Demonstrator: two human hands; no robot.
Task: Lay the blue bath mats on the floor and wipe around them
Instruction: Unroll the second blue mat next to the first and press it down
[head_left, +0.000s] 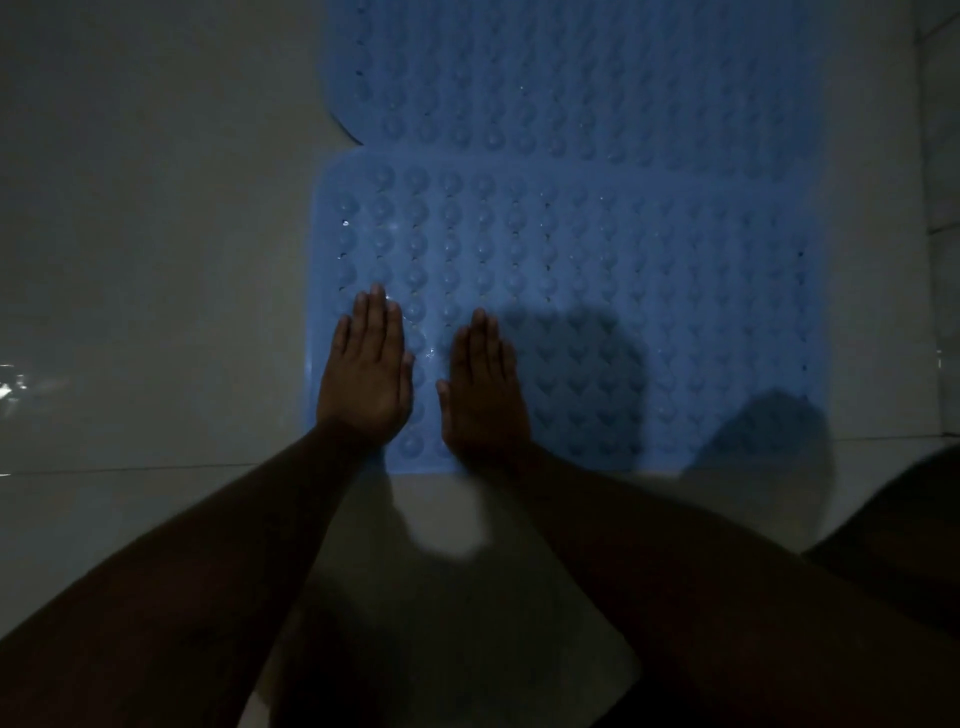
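Near mat (649, 270): blue, flat on tiled floor (156, 260), apparently touching far mat (597, 73).
Left hand (366, 371): fingers straight, palm pressing mat's near-left corner, gripping nothing.
Right hand (485, 387): likewise flat, just beside.

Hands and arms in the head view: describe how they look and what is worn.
The left hand and right hand are bare: no gloves, and no ring, watch or bracelet shows in the dim light. The arms are bare too, with no sleeve in view.
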